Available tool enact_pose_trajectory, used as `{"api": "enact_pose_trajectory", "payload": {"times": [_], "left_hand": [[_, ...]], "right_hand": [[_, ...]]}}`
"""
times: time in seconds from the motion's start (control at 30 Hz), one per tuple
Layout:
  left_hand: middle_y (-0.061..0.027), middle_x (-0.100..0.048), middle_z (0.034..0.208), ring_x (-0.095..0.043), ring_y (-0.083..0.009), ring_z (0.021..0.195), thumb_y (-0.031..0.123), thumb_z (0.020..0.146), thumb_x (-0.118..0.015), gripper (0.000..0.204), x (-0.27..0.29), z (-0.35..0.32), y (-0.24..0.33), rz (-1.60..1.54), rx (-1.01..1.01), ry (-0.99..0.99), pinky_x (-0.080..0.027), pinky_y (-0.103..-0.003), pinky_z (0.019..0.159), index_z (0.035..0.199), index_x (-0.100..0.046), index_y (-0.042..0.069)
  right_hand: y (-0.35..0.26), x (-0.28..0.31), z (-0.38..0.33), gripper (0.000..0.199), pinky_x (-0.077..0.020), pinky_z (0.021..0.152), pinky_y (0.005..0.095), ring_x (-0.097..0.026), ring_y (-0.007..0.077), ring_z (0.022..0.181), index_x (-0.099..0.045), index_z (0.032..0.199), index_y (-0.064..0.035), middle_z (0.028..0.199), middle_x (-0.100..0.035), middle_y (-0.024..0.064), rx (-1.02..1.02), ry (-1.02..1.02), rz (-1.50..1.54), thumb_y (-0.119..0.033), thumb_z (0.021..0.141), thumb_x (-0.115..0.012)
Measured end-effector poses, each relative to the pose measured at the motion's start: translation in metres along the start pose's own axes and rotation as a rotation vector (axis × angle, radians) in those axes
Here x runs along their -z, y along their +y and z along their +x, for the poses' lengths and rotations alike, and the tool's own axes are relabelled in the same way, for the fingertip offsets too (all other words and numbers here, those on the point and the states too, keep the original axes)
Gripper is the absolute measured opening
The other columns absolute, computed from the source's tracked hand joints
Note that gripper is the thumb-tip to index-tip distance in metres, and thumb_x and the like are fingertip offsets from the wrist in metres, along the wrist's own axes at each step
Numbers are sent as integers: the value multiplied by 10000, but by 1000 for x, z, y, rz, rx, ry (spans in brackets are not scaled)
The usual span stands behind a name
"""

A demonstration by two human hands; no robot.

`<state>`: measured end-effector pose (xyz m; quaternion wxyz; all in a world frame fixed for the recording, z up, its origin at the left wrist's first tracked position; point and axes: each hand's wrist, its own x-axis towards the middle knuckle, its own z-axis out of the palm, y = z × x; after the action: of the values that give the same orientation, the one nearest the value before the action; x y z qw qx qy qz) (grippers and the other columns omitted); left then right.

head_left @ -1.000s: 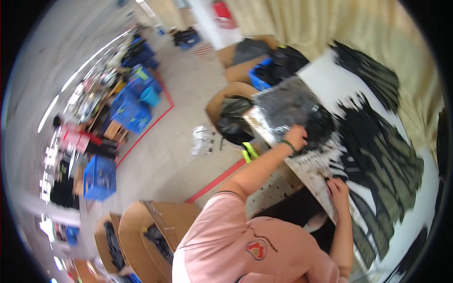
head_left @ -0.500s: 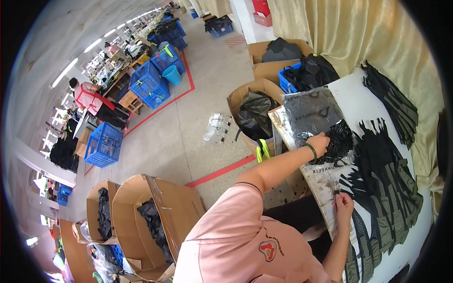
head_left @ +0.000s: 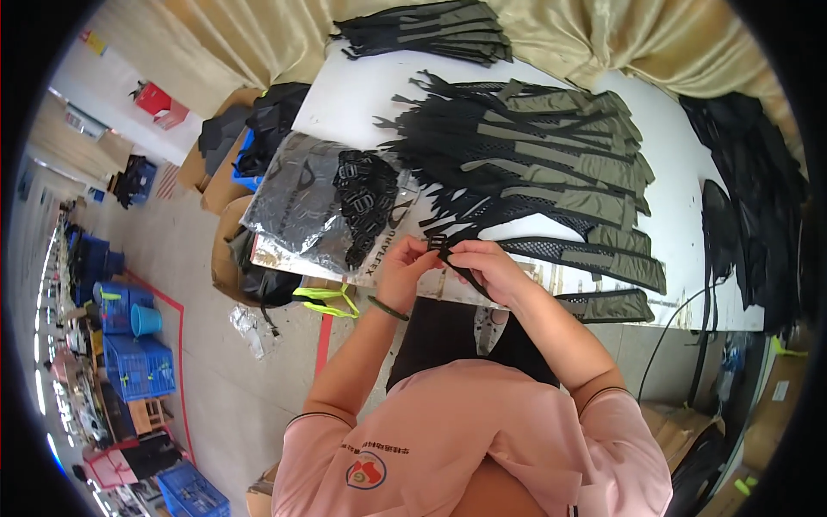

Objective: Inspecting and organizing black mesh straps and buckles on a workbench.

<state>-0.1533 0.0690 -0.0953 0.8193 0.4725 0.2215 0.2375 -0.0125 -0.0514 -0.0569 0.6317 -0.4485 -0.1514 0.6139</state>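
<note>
At the near edge of the white table (head_left: 525, 77), my left hand (head_left: 405, 274) pinches a small black plastic buckle (head_left: 438, 243). Close beside it, my right hand (head_left: 489, 267) grips a black strap (head_left: 465, 274) whose end meets the buckle; whether it passes through the slots is hidden by my fingers. To the left lies a heap of black buckles (head_left: 366, 200) on a grey printed plastic bag (head_left: 297, 207). Beyond my hands, several black mesh and olive shoulder straps (head_left: 551, 159) are fanned out in an overlapping row.
Another bundle of straps (head_left: 431, 30) lies at the table's far edge. Left of the table stand a cardboard box (head_left: 228, 250) and a blue crate (head_left: 245, 164). At the right are dark hanging fabric (head_left: 745, 198) and a black cable (head_left: 663, 345). Gold curtains (head_left: 594, 39) border the back.
My left hand has come back from the buckle heap, now holding a buckle, and meets my right hand at the strap end. The view has swung right toward the table.
</note>
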Motion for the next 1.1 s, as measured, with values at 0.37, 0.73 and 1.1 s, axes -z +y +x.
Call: {"api": "enact_pose_trajectory", "payload": {"times": [0.37,0.73,1.1], "left_hand": [[-101,-652,989,-637,-149,855,-119,822,-604,161,-8,-5,-13,168,-189,-102,-497,-241,763,882,-552,20],[-131,-615,1096,-628,-162,911,-169,819,-566,202,-8,-8,-16,205,-255,-56,-504,-253,804,899,-534,14],[-149,-649,1066,-656,-244,897,-141,766,-627,202,-13,-6,0,708,-651,-78,-518,-298,793,876,-550,11]], "right_hand": [[-1,12,-6,123,-425,601,255,-538,136,629,-615,911,11,826,-633,80,-19,3,137,-92,845,-622],[0,9,-11,116,-428,597,226,-548,105,652,-638,885,11,758,-616,47,-21,-23,116,-87,824,-637],[1,5,-16,127,-419,627,238,-535,114,625,-639,925,-4,743,-602,43,74,45,72,-107,851,-625]]}}
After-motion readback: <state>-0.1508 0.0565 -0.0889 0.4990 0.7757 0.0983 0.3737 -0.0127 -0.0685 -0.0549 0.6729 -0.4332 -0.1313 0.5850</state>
